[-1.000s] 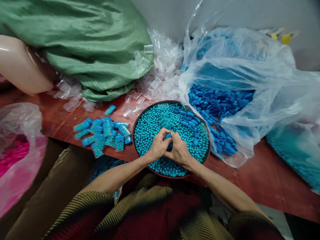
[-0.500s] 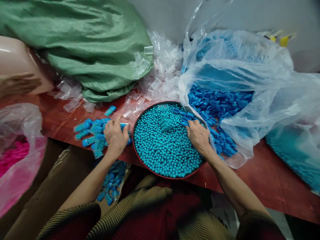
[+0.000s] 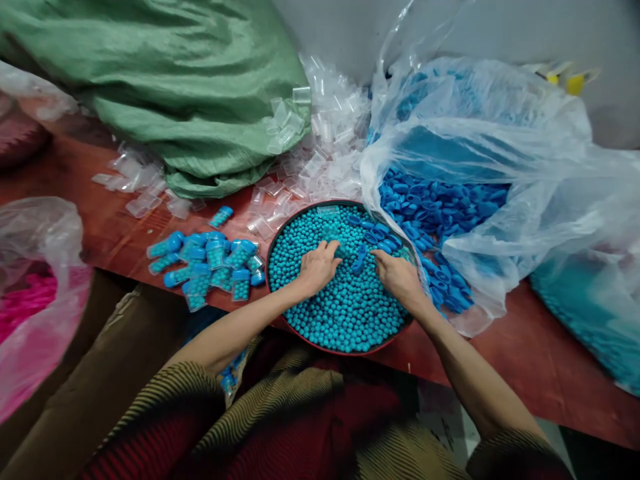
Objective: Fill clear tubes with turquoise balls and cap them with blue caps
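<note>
A round, red-rimmed tray [image 3: 340,351] holds turquoise beads [image 3: 330,313]. Inside it, my left hand [image 3: 317,270] is closed around a small clear container [image 3: 333,233] that looks filled with beads; the fingers partly hide it. A loose blue cap [image 3: 359,260] lies on the beads between my hands. To its right is my right hand [image 3: 397,277], its thumb and forefinger slightly apart and nothing visible between them. More blue caps [image 3: 377,233] rest at the tray's far right. Capped, bead-filled bottles [image 3: 217,257] lie in a group left of the tray.
Clear empty containers [image 3: 335,147] are heaped behind the tray, against a green sack [image 3: 200,93]. A plastic bag [image 3: 470,160] spills blue caps at the right. Another bag of beads [image 3: 585,327] stands farther right. Pink pieces [image 3: 30,293] fill a bag at the left.
My left hand has moved right, from the filled bottles to the container in the tray. A blue cap now lies left of my right fingertips. Another person's hand and the pink tub have left view.
</note>
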A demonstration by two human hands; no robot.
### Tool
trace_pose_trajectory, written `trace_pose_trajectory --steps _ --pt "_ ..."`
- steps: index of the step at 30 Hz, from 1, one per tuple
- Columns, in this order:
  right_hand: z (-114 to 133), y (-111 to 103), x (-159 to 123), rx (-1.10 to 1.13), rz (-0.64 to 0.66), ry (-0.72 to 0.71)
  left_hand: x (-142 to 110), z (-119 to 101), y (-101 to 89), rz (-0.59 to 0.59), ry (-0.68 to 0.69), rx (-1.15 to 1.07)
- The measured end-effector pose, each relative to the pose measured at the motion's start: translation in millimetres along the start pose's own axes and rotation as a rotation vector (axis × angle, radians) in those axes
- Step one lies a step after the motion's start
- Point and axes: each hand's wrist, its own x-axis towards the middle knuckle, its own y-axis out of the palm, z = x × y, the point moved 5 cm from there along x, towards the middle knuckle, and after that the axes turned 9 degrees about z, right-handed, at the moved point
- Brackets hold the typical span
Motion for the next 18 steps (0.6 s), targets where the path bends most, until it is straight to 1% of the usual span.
trace_pose_trajectory --steps 2,4,5,7,9,12,14,16,18 --pt "11 -3 -6 -0.235 -0.053 -0.133 4 1 3.2 -0.002 0.002 -0.004" --pt "23 -1 -8 -0.366 -0.034 -0.293 7 2 6.1 0.009 -0.002 -0.003" --pt "27 1 -7 -0.404 -0.018 -0.339 9 2 7.2 0.016 -0.004 -0.003" --pt "31 4 -4 -0.445 -0.014 -0.37 10 2 7.9 0.025 -0.004 -0.012" --pt "29 5 -2 -0.451 -0.045 -0.355 11 2 6.3 0.02 0.007 -0.036" --pt "22 6 2 -0.363 -0.037 -0.263 10 3 4.2 0.047 0.047 -0.111" --pt "18 5 5 -0.218 -0.02 -0.194 10 4 5.0 0.102 0.074 -0.166" --pt "20 2 8 -0.052 -0.059 -0.192 11 5 5.9 0.145 0.1 -0.208" --pt "26 0 11 0.044 -0.097 -0.238 12 7 5.5 0.167 0.113 -0.247"
